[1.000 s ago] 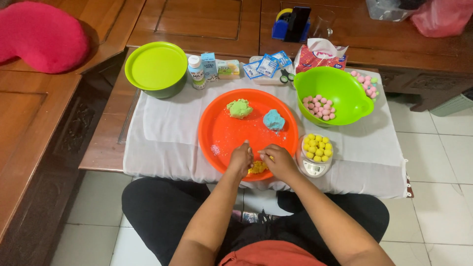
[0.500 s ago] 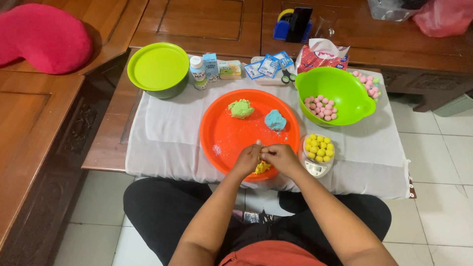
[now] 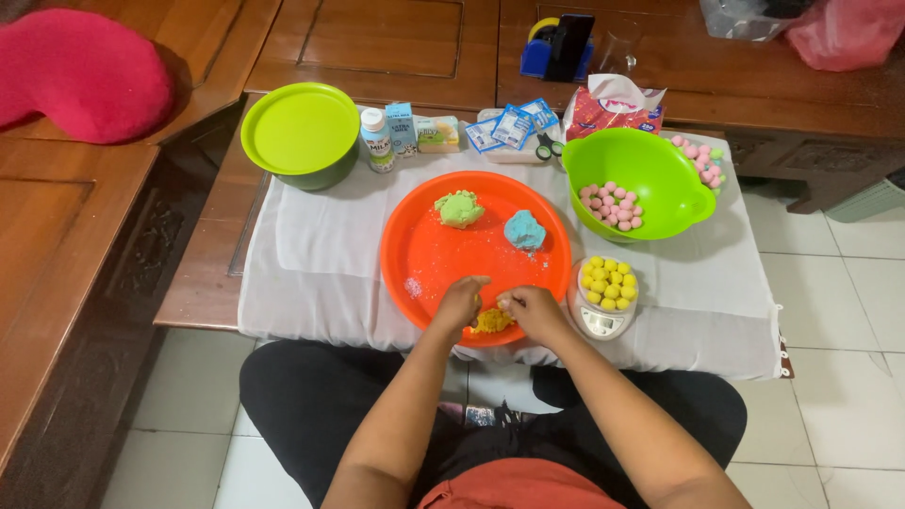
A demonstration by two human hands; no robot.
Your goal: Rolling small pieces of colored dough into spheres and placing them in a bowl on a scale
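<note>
On the near edge of an orange round tray (image 3: 443, 254), my left hand (image 3: 460, 303) and my right hand (image 3: 530, 309) meet over a lump of yellow dough (image 3: 492, 322). Both hands have curled fingers pinching at the lump. Farther back on the tray lie a green dough lump (image 3: 458, 208) and a blue dough lump (image 3: 524, 230). Just right of my right hand, a small clear bowl of yellow dough balls (image 3: 608, 284) sits on a white scale (image 3: 598, 322).
A green bowl (image 3: 674, 165) holding pink balls stands at the back right. A lidded green container (image 3: 300, 132), a small bottle (image 3: 378, 139), cartons, sachets and scissors line the back of the white cloth (image 3: 311, 254). Wooden furniture is on the left, tiled floor below.
Both hands have stayed at the tray's near edge and closed in together on the yellow dough. The view shifted slightly.
</note>
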